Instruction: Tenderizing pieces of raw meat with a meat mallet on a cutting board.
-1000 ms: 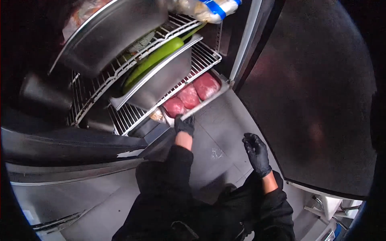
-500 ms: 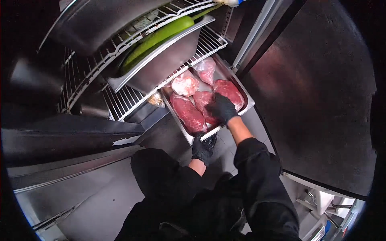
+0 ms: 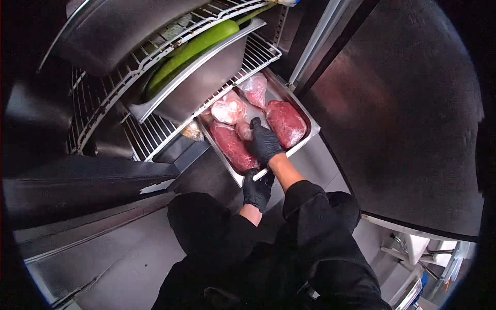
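Meat tray [image 3: 305, 135] gripped left [image 3: 258, 189], right hand [image 3: 264, 143] on meat [image 3: 235, 147].

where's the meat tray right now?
Head view, centre: the steel tray of wrapped red meat sticks out under the wire shelf. Left hand grips its near edge; right hand rests on the meat.

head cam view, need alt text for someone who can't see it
A person in black gloves holds a steel tray of wrapped raw meat at an open fridge: the left hand grips its near edge, the right hand rests on the meat. On the wire shelf above, a steel pan holds a long green vegetable.
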The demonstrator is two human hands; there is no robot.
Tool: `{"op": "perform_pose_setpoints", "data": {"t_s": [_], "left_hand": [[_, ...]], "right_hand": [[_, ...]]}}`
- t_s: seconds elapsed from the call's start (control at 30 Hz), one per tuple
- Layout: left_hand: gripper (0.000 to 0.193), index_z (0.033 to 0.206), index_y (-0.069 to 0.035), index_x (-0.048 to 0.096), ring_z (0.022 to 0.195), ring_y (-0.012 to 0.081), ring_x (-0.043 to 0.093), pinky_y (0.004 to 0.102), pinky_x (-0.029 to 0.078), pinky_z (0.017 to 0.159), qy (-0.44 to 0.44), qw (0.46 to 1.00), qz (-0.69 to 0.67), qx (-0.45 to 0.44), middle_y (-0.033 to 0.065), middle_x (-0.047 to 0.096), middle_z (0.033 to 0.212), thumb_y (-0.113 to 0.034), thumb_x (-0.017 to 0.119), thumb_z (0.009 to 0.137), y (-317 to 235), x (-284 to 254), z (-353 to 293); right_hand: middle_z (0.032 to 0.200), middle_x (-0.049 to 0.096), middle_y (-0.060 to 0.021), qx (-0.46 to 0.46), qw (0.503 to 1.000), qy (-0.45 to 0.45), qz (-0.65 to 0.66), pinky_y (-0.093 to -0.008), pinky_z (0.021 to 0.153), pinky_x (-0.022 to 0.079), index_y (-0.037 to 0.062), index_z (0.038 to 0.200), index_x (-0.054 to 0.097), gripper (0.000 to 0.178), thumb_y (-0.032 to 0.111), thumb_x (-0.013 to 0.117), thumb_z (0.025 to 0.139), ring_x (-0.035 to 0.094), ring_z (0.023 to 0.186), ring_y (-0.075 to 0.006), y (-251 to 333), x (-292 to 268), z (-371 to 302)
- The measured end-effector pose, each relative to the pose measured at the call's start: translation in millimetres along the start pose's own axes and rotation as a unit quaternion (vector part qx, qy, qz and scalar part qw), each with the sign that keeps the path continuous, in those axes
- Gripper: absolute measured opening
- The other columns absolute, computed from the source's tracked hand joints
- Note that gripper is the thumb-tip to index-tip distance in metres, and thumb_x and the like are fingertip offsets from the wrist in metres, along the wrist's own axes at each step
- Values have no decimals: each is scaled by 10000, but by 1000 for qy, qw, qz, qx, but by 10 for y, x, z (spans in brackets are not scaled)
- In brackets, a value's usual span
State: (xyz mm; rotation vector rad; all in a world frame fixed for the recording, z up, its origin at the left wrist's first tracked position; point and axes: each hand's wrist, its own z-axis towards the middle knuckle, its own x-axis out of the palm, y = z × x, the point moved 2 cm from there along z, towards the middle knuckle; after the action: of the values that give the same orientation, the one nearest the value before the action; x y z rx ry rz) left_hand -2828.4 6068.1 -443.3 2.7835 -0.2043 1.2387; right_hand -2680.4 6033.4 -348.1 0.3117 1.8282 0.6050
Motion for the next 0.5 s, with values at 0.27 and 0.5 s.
{"op": "perform_pose_setpoints", "data": {"t_s": [0.27,0.5], "left_hand": [[395,1078,83,560,937,339,619,401,537,835,-2,999,-19,-27,226,618,1041,-232,505,846,69,69,-59],[307,1040,-16,580,925,299,612,398,524,831,-59,998,27,10,162,628,1002,-253,529,853,95,158,-138]], "right_hand": [[1065,580,-269,-71,972,-126,185,-457,850,464,10,1149,468,498,248,655,754,556,1019,-438,-550,-58,2],[1024,617,-215,-167,977,-129,-31,-433,809,479,-3,1144,548,488,286,678,773,606,925,-369,101,-322,-243]]}}
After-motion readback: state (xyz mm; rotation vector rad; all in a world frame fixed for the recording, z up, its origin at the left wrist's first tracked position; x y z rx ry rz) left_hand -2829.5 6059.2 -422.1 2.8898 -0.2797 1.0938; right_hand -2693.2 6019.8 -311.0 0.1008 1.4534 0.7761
